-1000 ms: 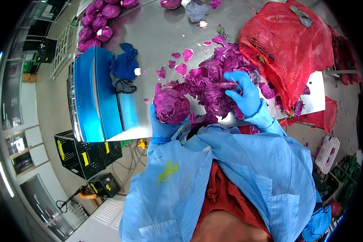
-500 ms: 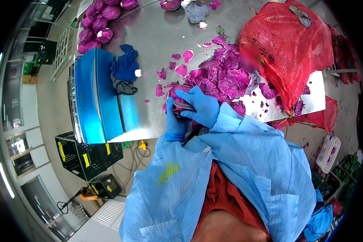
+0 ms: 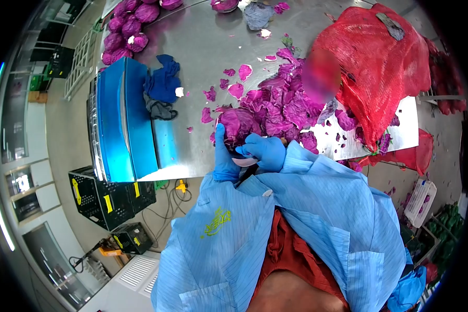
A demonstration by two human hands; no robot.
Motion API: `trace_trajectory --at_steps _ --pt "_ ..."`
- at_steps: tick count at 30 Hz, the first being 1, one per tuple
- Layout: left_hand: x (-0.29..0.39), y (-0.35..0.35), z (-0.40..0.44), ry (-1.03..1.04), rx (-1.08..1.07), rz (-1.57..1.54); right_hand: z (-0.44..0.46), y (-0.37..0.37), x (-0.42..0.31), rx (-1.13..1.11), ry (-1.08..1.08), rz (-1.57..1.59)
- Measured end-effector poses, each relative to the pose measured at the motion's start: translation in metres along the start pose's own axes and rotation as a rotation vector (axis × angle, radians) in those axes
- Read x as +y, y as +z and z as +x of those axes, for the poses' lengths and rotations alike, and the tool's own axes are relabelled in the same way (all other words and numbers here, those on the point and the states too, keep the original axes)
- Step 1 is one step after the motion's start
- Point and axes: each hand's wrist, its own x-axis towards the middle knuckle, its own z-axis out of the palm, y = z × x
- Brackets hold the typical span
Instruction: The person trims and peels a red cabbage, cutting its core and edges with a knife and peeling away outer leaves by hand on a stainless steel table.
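A purple cabbage head [image 3: 238, 125] rests at the near side of a metal table, against a heap of loose purple leaves [image 3: 291, 106]. My left hand [image 3: 223, 158], in a blue glove, holds the cabbage from its left side, thumb up along it. Close on the right, my gloved right hand [image 3: 265, 152] has its fingers closed around a knife [image 3: 244, 161], whose curved blade shows below the cabbage. The knife's handle is hidden in the hand.
On the metal table [image 3: 203, 52] a blue box [image 3: 125, 119] stands left, beside blue cloths [image 3: 164, 80]. Whole cabbages [image 3: 131, 26] are piled at the far left. A red mesh sack [image 3: 374, 62] lies right. Black crates [image 3: 101, 200] stand on the floor.
My right hand came from the leaf heap to the cabbage, then slid slightly down and right with the knife. The cabbage and my left hand shifted right compared with a second ago.
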Motion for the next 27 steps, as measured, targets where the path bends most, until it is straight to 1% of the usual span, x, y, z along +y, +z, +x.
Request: trace_trajectory --at_steps 1,4,5,8,9,12,15,16,17,18,20,21,22,23,24,25,27 --pt "0.001 0.0 -0.001 -0.007 -0.001 0.001 -0.004 -0.005 0.001 -0.004 -0.005 0.068" --pt "0.002 0.003 -0.002 -0.047 -0.026 -0.028 -0.012 -0.018 -0.002 0.096 0.022 0.118" --pt "0.003 0.005 -0.004 -0.068 -0.045 -0.062 -0.014 -0.014 0.003 0.24 0.003 0.223" --pt "0.008 0.01 -0.011 -0.124 -0.106 -0.073 -0.019 -0.032 -0.003 0.284 0.018 0.467" --pt "0.008 0.011 -0.013 -0.144 -0.127 -0.061 -0.019 -0.038 -0.002 0.305 -0.012 0.525" --pt "0.007 0.02 -0.018 -0.175 -0.101 -0.052 -0.019 -0.048 -0.009 0.373 0.273 0.966" --pt "0.004 0.024 -0.019 -0.137 -0.151 -0.01 -0.022 -0.067 -0.011 0.438 0.383 0.928" --pt "0.003 0.024 -0.02 -0.003 -0.204 0.202 -0.022 -0.073 -0.01 0.458 0.419 0.914" --pt "0.002 0.023 -0.022 0.133 -0.255 0.413 -0.023 -0.078 -0.009 0.55 0.383 0.98" --pt "0.001 0.023 -0.023 0.271 -0.303 0.622 -0.025 -0.086 -0.008 0.573 0.421 0.902" --pt "0.003 0.013 -0.018 0.423 -0.313 0.921 -0.018 -0.092 -0.01 0.704 0.559 0.737" --pt "0.005 0.015 -0.018 0.5 -0.319 1.071 -0.013 -0.094 -0.003 0.678 0.388 0.433" --pt "0.004 0.018 -0.02 0.38 -0.361 0.812 -0.02 -0.096 -0.006 0.599 0.403 0.3" --pt "0.004 0.022 -0.023 0.26 -0.398 0.553 -0.018 -0.092 -0.007 0.525 0.359 0.227" --pt "0.003 0.023 -0.023 0.174 -0.377 0.423 -0.018 -0.085 -0.005 0.451 0.317 0.158" --pt "0.002 0.024 -0.023 0.093 -0.347 0.291 -0.015 -0.072 -0.004 0.424 0.212 0.173" --pt "-0.004 0.016 -0.013 0.004 -0.185 0.283 -0.011 -0.056 -0.009 0.333 0.115 0.199"
